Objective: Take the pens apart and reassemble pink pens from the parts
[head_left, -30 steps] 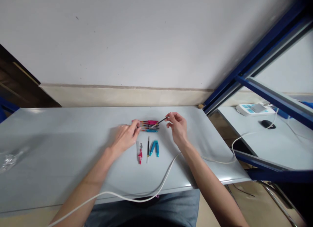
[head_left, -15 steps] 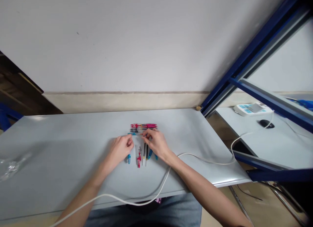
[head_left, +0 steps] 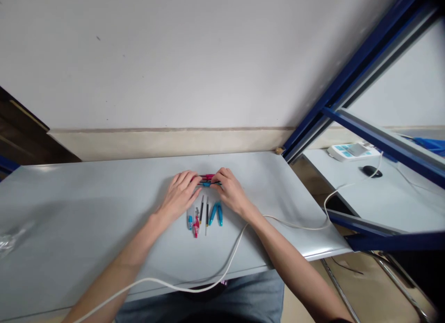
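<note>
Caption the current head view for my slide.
Left hand and right hand at opposite ends of bundled pens, loose pen parts lying nearer the wearer.

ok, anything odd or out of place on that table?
The white cable: it trails loosely across the table near the pen parts, passing over the left forearm and under the right forearm, so it looks out of place. No spill visible.

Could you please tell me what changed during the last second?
The right hand has let go of the dark refill, which apparently now lies beside another refill. The hand has moved left, to the right end of the pen row; the left hand is at its left end. A blue-and-clear part now lies beside the red part, which stayed in place, like the two blue barrels.
</note>
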{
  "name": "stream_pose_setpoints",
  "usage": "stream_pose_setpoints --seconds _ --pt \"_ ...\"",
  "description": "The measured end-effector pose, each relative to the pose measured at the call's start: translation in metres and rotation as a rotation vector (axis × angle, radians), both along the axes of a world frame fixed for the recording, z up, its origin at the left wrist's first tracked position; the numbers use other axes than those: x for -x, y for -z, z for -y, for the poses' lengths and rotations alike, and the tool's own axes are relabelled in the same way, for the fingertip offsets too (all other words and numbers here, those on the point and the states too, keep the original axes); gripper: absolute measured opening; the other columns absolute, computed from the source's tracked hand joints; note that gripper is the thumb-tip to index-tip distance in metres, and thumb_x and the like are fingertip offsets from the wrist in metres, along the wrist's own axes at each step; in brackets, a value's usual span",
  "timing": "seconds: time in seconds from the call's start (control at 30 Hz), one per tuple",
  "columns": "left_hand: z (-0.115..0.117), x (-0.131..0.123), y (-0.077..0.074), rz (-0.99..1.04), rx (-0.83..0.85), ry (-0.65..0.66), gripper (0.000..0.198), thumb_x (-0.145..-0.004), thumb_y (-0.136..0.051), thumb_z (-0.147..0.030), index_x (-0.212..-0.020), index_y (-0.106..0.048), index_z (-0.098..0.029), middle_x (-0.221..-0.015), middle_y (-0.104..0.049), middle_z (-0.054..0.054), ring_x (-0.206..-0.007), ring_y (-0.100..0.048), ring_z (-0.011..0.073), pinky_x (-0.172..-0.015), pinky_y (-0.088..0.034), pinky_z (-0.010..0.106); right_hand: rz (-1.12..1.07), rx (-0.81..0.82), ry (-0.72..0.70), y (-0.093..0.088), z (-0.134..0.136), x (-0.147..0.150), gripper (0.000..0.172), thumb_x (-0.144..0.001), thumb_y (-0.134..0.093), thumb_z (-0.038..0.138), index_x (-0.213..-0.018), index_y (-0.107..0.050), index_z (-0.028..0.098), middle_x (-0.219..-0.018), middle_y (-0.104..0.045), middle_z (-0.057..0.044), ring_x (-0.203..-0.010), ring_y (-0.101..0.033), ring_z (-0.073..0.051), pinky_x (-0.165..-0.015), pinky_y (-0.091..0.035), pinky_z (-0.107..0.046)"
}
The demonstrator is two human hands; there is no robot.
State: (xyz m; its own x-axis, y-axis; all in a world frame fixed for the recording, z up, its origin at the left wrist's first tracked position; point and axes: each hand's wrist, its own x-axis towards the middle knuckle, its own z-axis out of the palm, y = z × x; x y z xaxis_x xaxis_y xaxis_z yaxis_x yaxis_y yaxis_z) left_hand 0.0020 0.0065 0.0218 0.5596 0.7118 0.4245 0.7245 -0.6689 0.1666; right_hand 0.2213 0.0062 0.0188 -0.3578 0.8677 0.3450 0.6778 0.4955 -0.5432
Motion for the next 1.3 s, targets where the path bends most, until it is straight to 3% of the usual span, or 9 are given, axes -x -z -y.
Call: stream_pose_setpoints --seconds 0.13,0.27,0.37,0.53,0.7,0.83,1.0,1.17,1.3 --pt "0.002 0.004 0.006 -0.057 -0.122 -0.018 0.03 -0.1 -0.042 -0.014 -0.123 -0.061 -0.018 -0.107 -0.07 0.011 -0.104 -0.06 0.0268 -0.088 -0.043 0.041 -0.227 0.182 -0.019 -0.011 0.007 0.007 0.021 -0.105 -0.042 0.031 -0.096 -0.058 0.02 -0.084 -0.062 -0.002 -0.077 -0.056 -0.017 -0.077 -0.043 -0.028" --pt "0.003 0.003 0.009 -0.053 -0.087 -0.076 0.027 -0.1 -0.041 -0.012 -0.105 -0.067 -0.018 -0.097 -0.072 0.009 -0.093 -0.064 0.0248 -0.078 -0.042 0.037 -0.21 0.298 -0.011 -0.012 0.01 0.012 0.039 -0.108 -0.033 0.04 -0.083 -0.057 0.021 -0.071 -0.059 0.0 -0.063 -0.05 -0.016 -0.066 -0.04 -0.026" --pt "0.002 0.001 0.013 -0.025 0.06 -0.136 0.026 -0.095 -0.044 -0.009 -0.091 -0.067 -0.021 -0.089 -0.074 0.006 -0.084 -0.067 0.0231 -0.072 -0.042 0.034 -0.226 0.253 -0.012 -0.006 0.009 0.013 0.032 -0.105 -0.04 0.034 -0.086 -0.061 0.021 -0.079 -0.064 -0.002 -0.07 -0.055 -0.017 -0.071 -0.042 -0.027" --pt "0.001 -0.002 0.016 -0.049 0.196 -0.228 0.026 -0.083 -0.048 -0.005 -0.09 -0.066 -0.022 -0.09 -0.077 0.005 -0.083 -0.071 0.0234 -0.064 -0.04 0.032 -0.23 0.09 -0.075 0.002 0.007 0.014 0.016 -0.099 -0.052 0.024 -0.111 -0.063 0.02 -0.109 -0.069 -0.009 -0.102 -0.06 -0.023 -0.092 -0.045 -0.033" --pt "0.003 -0.007 0.016 -0.06 0.176 -0.182 0.028 -0.081 -0.047 -0.003 -0.089 -0.066 -0.022 -0.091 -0.077 0.005 -0.086 -0.072 0.0245 -0.068 -0.044 0.032 -0.183 0.095 -0.075 -0.001 0.006 0.013 0.015 -0.1 -0.053 0.025 -0.098 -0.068 0.021 -0.1 -0.071 -0.008 -0.098 -0.061 -0.024 -0.091 -0.045 -0.036" --pt "0.009 -0.012 0.016 -0.068 0.187 -0.207 0.027 -0.081 -0.048 -0.004 -0.092 -0.066 -0.021 -0.093 -0.077 0.007 -0.087 -0.072 0.0243 -0.068 -0.045 0.031 -0.178 0.068 -0.132 -0.003 0.008 0.016 0.018 -0.097 -0.062 0.027 -0.113 -0.068 0.022 -0.111 -0.072 -0.008 -0.106 -0.059 -0.025 -0.098 -0.042 -0.039" --pt "0.014 -0.014 0.014 -0.069 0.226 -0.242 0.027 -0.085 -0.047 -0.007 -0.096 -0.067 -0.021 -0.097 -0.078 0.006 -0.09 -0.072 0.0238 -0.069 -0.044 0.03 -0.158 0.01 -0.158 0.001 0.008 0.019 0.016 -0.101 -0.056 0.021 -0.106 -0.071 0.019 -0.105 -0.073 -0.008 -0.099 -0.059 -0.023 -0.094 -0.042 -0.037" --pt "0.017 -0.012 0.01 -0.069 0.255 -0.282 0.025 -0.087 -0.047 -0.009 -0.096 -0.067 -0.023 -0.098 -0.078 0.004 -0.091 -0.073 0.0237 -0.068 -0.042 0.03 -0.008 -0.069 -0.111 0.001 0.006 0.017 0.015 -0.099 -0.06 0.029 -0.102 -0.072 0.019 -0.096 -0.072 -0.008 -0.092 -0.055 -0.025 -0.086 -0.039 -0.038" --pt "0.017 -0.011 0.01 -0.105 0.266 -0.283 0.023 -0.091 -0.046 -0.013 -0.098 -0.066 -0.023 -0.094 -0.078 0.005 -0.087 -0.073 0.0248 -0.065 -0.039 0.031 0.018 -0.147 -0.067 0.002 0.006 0.017 0.012 -0.096 -0.058 0.012 -0.095 -0.068 0.019 -0.096 -0.068 -0.008 -0.095 -0.052 -0.025 -0.085 -0.038 -0.037"
